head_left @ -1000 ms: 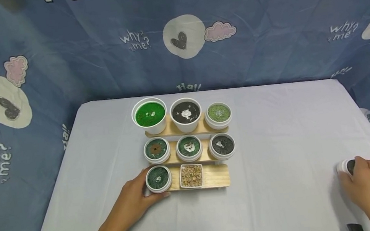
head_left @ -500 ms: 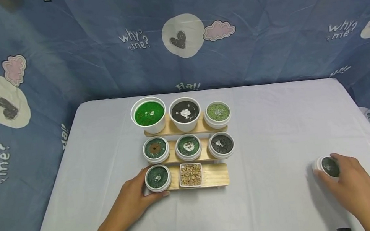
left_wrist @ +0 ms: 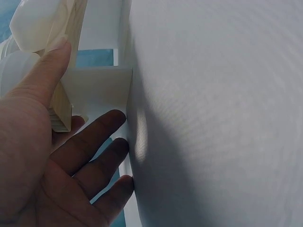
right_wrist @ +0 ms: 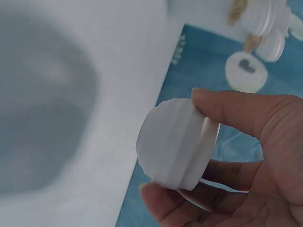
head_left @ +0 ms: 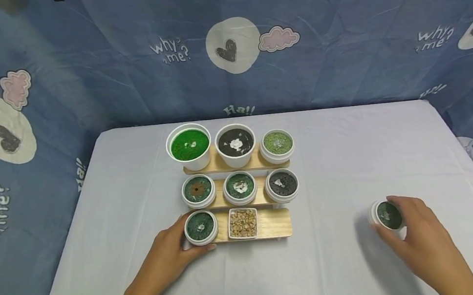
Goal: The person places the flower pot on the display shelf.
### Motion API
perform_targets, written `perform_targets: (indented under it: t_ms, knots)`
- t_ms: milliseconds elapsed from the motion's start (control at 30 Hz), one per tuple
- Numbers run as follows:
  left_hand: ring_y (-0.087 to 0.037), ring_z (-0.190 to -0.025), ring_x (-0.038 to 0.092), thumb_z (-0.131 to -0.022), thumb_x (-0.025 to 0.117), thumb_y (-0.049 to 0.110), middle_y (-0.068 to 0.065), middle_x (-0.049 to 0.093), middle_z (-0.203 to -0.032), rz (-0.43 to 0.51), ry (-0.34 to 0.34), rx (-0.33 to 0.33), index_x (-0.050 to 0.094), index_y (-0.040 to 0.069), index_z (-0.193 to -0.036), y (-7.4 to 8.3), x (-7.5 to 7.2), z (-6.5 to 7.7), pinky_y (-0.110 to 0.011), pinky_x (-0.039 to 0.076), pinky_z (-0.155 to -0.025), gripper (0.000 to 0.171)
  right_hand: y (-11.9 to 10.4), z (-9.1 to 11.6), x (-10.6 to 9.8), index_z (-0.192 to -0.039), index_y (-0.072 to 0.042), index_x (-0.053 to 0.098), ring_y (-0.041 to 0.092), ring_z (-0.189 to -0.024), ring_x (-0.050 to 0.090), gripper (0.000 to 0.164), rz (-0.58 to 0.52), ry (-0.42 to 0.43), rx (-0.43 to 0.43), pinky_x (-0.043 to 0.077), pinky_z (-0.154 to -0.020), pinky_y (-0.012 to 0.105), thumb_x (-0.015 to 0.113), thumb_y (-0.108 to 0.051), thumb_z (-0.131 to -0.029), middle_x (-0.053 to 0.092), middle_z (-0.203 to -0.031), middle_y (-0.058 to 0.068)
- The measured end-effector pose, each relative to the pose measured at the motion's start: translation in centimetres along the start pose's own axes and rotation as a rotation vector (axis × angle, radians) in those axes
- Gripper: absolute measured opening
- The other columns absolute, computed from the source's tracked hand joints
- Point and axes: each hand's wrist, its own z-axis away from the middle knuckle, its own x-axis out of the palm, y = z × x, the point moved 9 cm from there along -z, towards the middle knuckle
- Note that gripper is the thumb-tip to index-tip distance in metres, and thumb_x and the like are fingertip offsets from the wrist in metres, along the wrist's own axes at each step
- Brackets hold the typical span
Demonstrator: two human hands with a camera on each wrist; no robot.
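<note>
A three-tier wooden stand (head_left: pixel 276 224) holds small white pots on the white table. At its lower left end, my left hand (head_left: pixel 161 257) grips the bottom board around a pot with dark green filling (head_left: pixel 201 226). In the left wrist view the thumb lies along the board (left_wrist: pixel 60 106) and the other fingers spread below it. Out to the right, my right hand (head_left: pixel 425 237) pinches a small white pot with dark green filling (head_left: pixel 389 215), raised above the table. The right wrist view shows that ribbed white pot (right_wrist: pixel 173 144) between thumb and fingers, its filling hidden.
A square white dish of tan bits (head_left: pixel 243 223) sits beside the lower left pot. Above are a bright green cup (head_left: pixel 190 145), a dark cup (head_left: pixel 236 142) and several smaller pots. A blue printed cloth (head_left: pixel 136 91) hangs behind the table (head_left: pixel 332 165).
My right hand has moved left across the table with the pot, coming nearer the stand. The pot's green top has turned more into view. My left hand stays in place.
</note>
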Motion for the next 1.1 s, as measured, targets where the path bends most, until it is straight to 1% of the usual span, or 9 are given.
perform_targets:
  t_ms: [67,267,400,433,533,633,800,900,1100]
  knots:
    - [-0.016,-0.113,0.059,-0.068,0.077,0.062,0.008,0.064,-0.121,-0.003,0.002,0.004,0.054,0.027,-0.132,0.0,0.0,0.0,-0.043,0.048,-0.094,0.076,-1.0,0.0,0.1,-0.127,0.001,0.05,0.034,-0.108,0.049,0.062,-0.011,0.002,-0.027,0.041,-0.083,0.051,0.081,-0.025,-0.079,0.051,-0.12,0.019]
    - [-0.017,-0.113,0.06,-0.068,0.078,0.061,0.007,0.064,-0.121,-0.006,0.002,0.011,0.053,0.026,-0.133,0.0,0.1,-0.1,-0.044,0.048,-0.094,0.077,-3.6,-0.4,1.3,-0.127,-0.005,0.053,0.022,-0.104,0.052,0.061,-0.044,-0.015,-0.094,0.043,-0.077,0.036,0.083,-0.025,-0.077,0.054,-0.121,0.008]
    - [-0.016,-0.113,0.06,-0.068,0.078,0.06,0.007,0.064,-0.121,0.001,0.003,0.015,0.053,0.027,-0.133,0.0,0.1,-0.1,-0.043,0.048,-0.094,0.077,-5.5,-0.7,2.4,-0.126,-0.004,0.054,0.019,-0.105,0.052,0.063,-0.055,-0.022,-0.149,0.045,-0.079,0.035,0.084,-0.023,-0.075,0.054,-0.121,0.006]
    - [-0.016,-0.113,0.059,-0.068,0.078,0.06,0.007,0.064,-0.121,0.002,0.003,0.015,0.053,0.026,-0.133,0.0,0.2,-0.1,-0.043,0.048,-0.094,0.077,-6.0,-0.7,2.6,-0.126,-0.004,0.054,0.02,-0.107,0.052,0.063,-0.059,-0.019,-0.166,0.044,-0.081,0.036,0.084,-0.023,-0.074,0.055,-0.12,0.005]
    - [-0.017,-0.114,0.059,-0.068,0.079,0.059,0.007,0.063,-0.123,0.004,0.002,0.012,0.053,0.026,-0.134,-0.1,0.1,0.0,-0.044,0.048,-0.094,0.078,-7.6,-0.8,3.2,-0.125,-0.004,0.054,0.018,-0.109,0.052,0.064,-0.081,-0.005,-0.232,0.043,-0.087,0.035,0.085,-0.024,-0.073,0.056,-0.12,0.003]
    - [-0.018,-0.114,0.059,-0.068,0.08,0.058,0.006,0.063,-0.123,0.002,0.002,0.012,0.053,0.025,-0.133,0.0,0.1,-0.1,-0.044,0.048,-0.094,0.078,-9.3,-0.7,3.8,-0.125,-0.004,0.054,0.017,-0.111,0.051,0.065,-0.108,0.002,-0.295,0.04,-0.093,0.032,0.086,-0.025,-0.072,0.056,-0.12,0.001]
    - [-0.016,-0.114,0.059,-0.067,0.081,0.056,0.008,0.063,-0.123,0.003,0.008,0.028,0.054,0.025,-0.132,0.0,0.1,-0.1,-0.043,0.048,-0.094,0.077,-11.7,-0.8,4.6,-0.126,-0.004,0.053,0.015,-0.112,0.05,0.067,-0.173,0.004,-0.382,0.036,-0.097,0.025,0.085,-0.026,-0.073,0.055,-0.121,0.001]
    - [-0.015,-0.115,0.058,-0.067,0.082,0.055,0.009,0.062,-0.124,0.009,0.008,0.031,0.054,0.026,-0.132,0.0,0.1,-0.1,-0.042,0.048,-0.094,0.076,-12.9,-0.9,5.2,-0.127,-0.005,0.052,0.015,-0.115,0.049,0.066,-0.208,-0.011,-0.412,0.036,-0.099,0.024,0.084,-0.029,-0.074,0.054,-0.123,0.0]
    - [-0.017,-0.117,0.057,-0.067,0.082,0.055,0.007,0.061,-0.127,0.012,-0.001,0.016,0.054,0.025,-0.133,-0.2,0.2,-0.1,-0.044,0.047,-0.096,0.077,-14.4,-1.0,6.1,-0.131,-0.007,0.05,0.016,-0.118,0.049,0.068,-0.253,-0.016,-0.423,0.036,-0.103,0.024,0.083,-0.03,-0.076,0.051,-0.128,0.001]
